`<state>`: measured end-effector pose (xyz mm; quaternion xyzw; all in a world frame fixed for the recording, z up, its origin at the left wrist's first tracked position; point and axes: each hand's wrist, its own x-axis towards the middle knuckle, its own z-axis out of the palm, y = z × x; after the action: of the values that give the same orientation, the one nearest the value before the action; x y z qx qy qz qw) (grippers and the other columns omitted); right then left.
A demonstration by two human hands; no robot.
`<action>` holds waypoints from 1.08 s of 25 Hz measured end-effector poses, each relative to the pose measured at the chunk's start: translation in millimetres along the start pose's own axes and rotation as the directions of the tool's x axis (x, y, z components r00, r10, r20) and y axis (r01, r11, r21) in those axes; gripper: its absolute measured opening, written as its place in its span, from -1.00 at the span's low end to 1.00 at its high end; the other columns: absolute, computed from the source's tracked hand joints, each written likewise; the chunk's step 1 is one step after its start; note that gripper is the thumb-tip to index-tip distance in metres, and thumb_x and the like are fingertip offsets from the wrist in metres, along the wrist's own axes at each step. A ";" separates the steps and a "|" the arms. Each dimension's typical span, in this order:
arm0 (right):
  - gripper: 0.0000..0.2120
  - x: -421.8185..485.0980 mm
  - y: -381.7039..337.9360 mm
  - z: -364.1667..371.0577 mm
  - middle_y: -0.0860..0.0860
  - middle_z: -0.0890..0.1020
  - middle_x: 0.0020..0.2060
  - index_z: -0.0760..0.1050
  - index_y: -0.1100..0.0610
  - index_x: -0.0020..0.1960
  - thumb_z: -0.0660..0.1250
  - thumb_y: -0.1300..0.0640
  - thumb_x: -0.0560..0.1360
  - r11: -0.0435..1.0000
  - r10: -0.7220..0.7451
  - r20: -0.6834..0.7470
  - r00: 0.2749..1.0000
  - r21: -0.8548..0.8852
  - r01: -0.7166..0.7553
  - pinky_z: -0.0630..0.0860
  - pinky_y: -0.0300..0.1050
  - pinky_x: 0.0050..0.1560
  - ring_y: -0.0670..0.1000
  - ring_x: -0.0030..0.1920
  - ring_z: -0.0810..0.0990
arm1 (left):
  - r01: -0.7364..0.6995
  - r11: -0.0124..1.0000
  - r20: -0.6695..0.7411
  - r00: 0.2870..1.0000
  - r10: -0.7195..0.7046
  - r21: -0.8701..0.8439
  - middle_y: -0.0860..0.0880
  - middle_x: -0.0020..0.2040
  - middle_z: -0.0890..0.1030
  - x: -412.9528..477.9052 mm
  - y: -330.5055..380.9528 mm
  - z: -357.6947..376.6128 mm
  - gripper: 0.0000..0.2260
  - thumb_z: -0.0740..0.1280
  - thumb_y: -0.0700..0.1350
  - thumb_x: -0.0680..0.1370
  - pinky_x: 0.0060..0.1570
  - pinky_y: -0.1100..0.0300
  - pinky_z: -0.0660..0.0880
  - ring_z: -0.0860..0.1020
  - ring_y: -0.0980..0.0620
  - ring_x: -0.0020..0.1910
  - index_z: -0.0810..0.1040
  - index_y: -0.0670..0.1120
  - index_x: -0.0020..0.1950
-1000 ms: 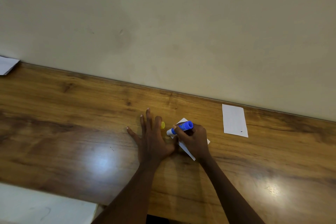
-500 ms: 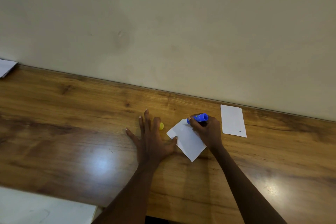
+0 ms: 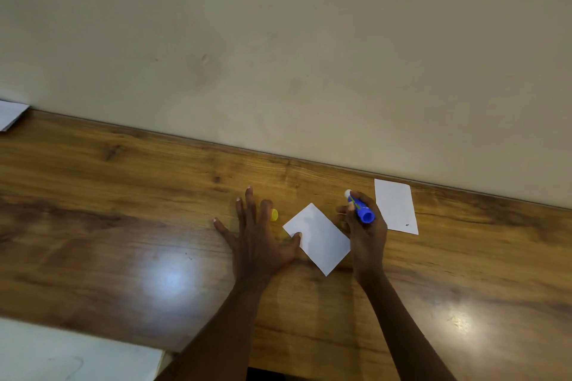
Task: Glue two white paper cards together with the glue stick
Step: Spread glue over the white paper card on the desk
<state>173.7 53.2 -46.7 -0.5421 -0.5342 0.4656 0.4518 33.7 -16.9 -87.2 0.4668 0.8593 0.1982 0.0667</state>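
Left hand (image 3: 257, 244) is flat on the wooden counter (image 3: 123, 226) at centre frame, fingers spread wide, gripping nothing, its thumb tip pinning the left edge of the near white card (image 3: 318, 238). That card lies turned like a diamond, just right of centre. Peeking out beside the left hand's fingers is a small yellow cap (image 3: 274, 215), resting on the counter. Right hand (image 3: 366, 232) is curled closed around the blue glue stick (image 3: 359, 209), whose white tip points up toward the wall (image 3: 278, 40), clear of the card. Just to the right of that hand, the second white card (image 3: 395, 206) lies flat near the counter's back edge, untouched. At far left, another white sheet (image 3: 10, 114) pokes into frame.
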 end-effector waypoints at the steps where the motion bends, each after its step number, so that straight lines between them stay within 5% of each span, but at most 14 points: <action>1: -0.74 -7.7 0.6 -2.5 0.12 0.59 -0.10 0.43 0.24 0.15 0.27 0.28 0.47 0.990 -0.070 -0.024 0.997 -0.122 0.066 0.52 -0.28 -0.15 0.15 -0.14 0.58 | -0.003 1.000 -0.002 1.000 0.003 0.006 -0.11 0.55 -0.01 -0.4 -0.3 0.4 -0.33 0.34 0.29 0.30 0.31 -0.42 -0.23 -0.06 -0.19 0.51 0.26 0.00 0.28; 4: -0.65 -28.5 8.3 -10.0 0.22 0.61 0.03 0.43 0.23 0.19 0.36 0.26 0.41 0.807 -0.097 0.076 0.992 -0.578 0.123 0.43 0.14 0.19 0.21 0.01 0.56 | -0.006 1.000 -0.011 1.000 0.006 0.016 -0.12 0.54 0.01 -0.1 -0.8 1.7 -0.31 0.35 0.29 0.29 0.30 -0.43 -0.23 -0.04 -0.20 0.51 0.27 -0.02 0.29; 6: -0.62 -37.0 15.0 -12.8 0.18 0.54 0.19 0.40 0.17 0.23 0.35 0.18 0.43 0.714 -0.009 0.109 0.994 -0.695 0.083 0.19 0.10 0.35 0.17 0.20 0.47 | -0.003 1.000 -0.004 1.000 0.003 0.019 -0.12 0.54 0.00 0.5 -0.3 1.6 -0.30 0.36 0.29 0.29 0.31 -0.42 -0.23 -0.05 -0.20 0.51 0.27 -0.01 0.31; 10: -0.55 -32.7 11.7 -9.9 0.15 0.51 0.21 0.37 0.15 0.23 0.40 0.19 0.39 0.765 0.043 0.108 0.993 -0.643 0.037 0.25 0.06 0.32 0.14 0.20 0.43 | 0.001 1.000 -0.002 1.000 -0.001 0.017 -0.11 0.54 0.00 0.6 0.0 1.5 -0.31 0.36 0.28 0.30 0.31 -0.42 -0.25 -0.05 -0.19 0.51 0.27 -0.01 0.31; 17: -0.57 -17.0 4.7 -13.0 0.22 0.55 0.06 0.38 0.22 0.13 0.41 0.40 0.32 0.909 0.073 -0.019 0.997 -0.411 -0.075 0.42 -0.12 -0.01 0.10 -0.06 0.50 | -0.006 1.000 -0.013 1.000 0.006 0.004 -0.12 0.54 0.02 0.3 0.0 0.5 -0.33 0.36 0.27 0.30 0.31 -0.42 -0.22 -0.04 -0.20 0.51 0.28 -0.01 0.28; 23: -0.60 -20.1 8.7 -5.7 0.19 0.58 0.10 0.40 0.20 0.17 0.39 0.31 0.36 0.790 0.015 0.012 1.000 -0.612 -0.004 0.42 0.04 0.19 0.16 0.04 0.51 | -0.005 1.000 -0.008 1.000 0.005 0.018 -0.12 0.54 0.02 0.4 -0.9 1.3 -0.33 0.35 0.28 0.30 0.31 -0.42 -0.23 -0.04 -0.20 0.51 0.28 -0.01 0.29; 27: -0.60 -19.5 11.1 -5.7 0.24 0.55 0.12 0.39 0.25 0.19 0.38 0.33 0.38 0.838 -0.002 -0.057 0.998 -0.544 -0.029 0.42 0.01 0.15 0.20 0.06 0.50 | -0.009 1.000 -0.023 1.000 0.009 -0.002 -0.13 0.54 0.05 0.2 -0.5 1.1 -0.34 0.37 0.27 0.30 0.30 -0.43 -0.22 -0.01 -0.21 0.51 0.31 -0.03 0.28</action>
<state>181.2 33.5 -56.4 -0.6644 -0.6280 0.2827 0.2903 33.5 -16.7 -88.4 0.4684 0.8576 0.2047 0.0565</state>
